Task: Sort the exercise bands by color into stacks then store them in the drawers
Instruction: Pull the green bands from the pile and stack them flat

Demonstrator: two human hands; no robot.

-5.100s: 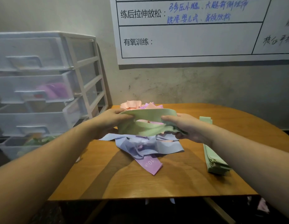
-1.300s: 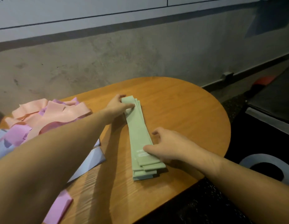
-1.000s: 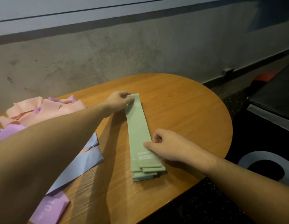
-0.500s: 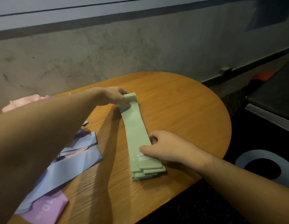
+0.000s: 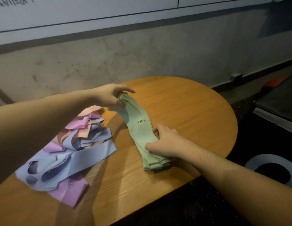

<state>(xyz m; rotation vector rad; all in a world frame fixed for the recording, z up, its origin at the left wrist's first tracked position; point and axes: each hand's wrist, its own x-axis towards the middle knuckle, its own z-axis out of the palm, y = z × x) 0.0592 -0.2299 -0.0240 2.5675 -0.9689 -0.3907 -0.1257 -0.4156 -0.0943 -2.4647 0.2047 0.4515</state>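
Observation:
A stack of green exercise bands [image 5: 139,129] lies lengthwise on the round wooden table [image 5: 191,111]. My left hand [image 5: 111,97] grips the stack's far end and holds it raised off the table, so the layers fan out. My right hand [image 5: 165,141] grips the near part of the stack, thumb on top, while the near end still rests on the wood. A loose heap of blue, pink and purple bands [image 5: 71,144] lies to the left of the green stack. The drawers are out of view.
A grey concrete wall with a whiteboard [image 5: 93,12] rises behind the table. To the right, on the floor, there is a dark mat [image 5: 279,98] and a grey ring-shaped object [image 5: 272,168]. The table's front edge runs just below my right forearm.
The green stack lay flat half a second ago; now my left hand has lifted its far end up. The view has swung left, showing more of the mixed heap.

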